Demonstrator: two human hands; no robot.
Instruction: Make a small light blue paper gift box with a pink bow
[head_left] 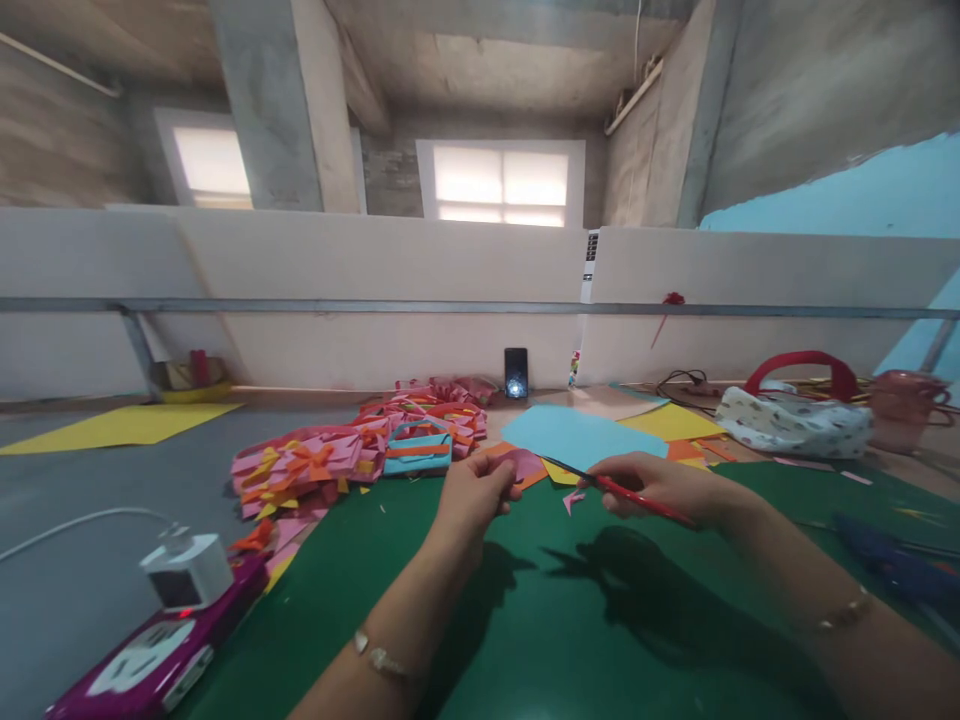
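Observation:
My left hand [478, 490] pinches a small piece of pink paper [526, 463] between thumb and fingers, above the green mat [480, 670]. My right hand [651, 482] is closed round the red handle of a pair of scissors [619, 490]. Their dark blades point left and reach to the edge of the pink paper; whether they touch it I cannot tell. Below the blades lies a pink paper scrap [572, 500]. Behind both hands rests a sheet of light blue paper [581, 430], with orange and yellow paper around it.
Left of my hands lie a blue paper bag [418, 450] and a heap of pink paper pieces [315, 465]. A purple power strip [161, 660] with a white charger [187, 572] sits front left. A phone [516, 372] stands at the back. A patterned fabric pouch [795, 420] is at right.

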